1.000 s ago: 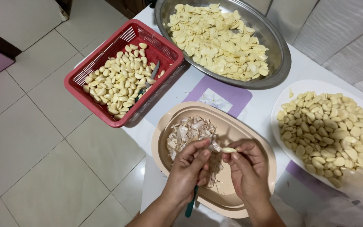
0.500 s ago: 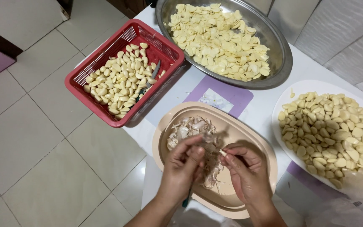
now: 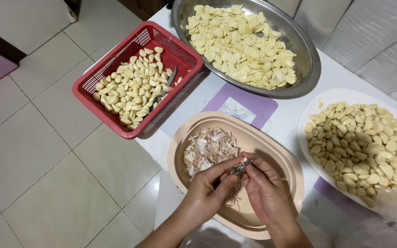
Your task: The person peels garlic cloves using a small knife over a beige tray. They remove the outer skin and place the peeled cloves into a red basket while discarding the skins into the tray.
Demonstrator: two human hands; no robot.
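Nearest the camera, the left hand and the right hand met over the beige oval tray, fingers curled shut around a small knife and what looked like a garlic clove pinched between them. The clove itself was almost wholly hidden, so which hand held it could not be told. The knife's grey blade showed at the fingertips, its long axis running from lower left to upper right, with the tip pointing away from the body; the left hand seemed to carry the handle, and the right fingers closed in at the blade.

Just beyond the hands, a heap of papery garlic skins lay in the tray's far left part. Farther left, a red plastic basket held peeled cloves, with a second knife lying among them. To the right, a white plate carried more whole cloves. Farthest off on the table, a steel basin held sliced garlic.
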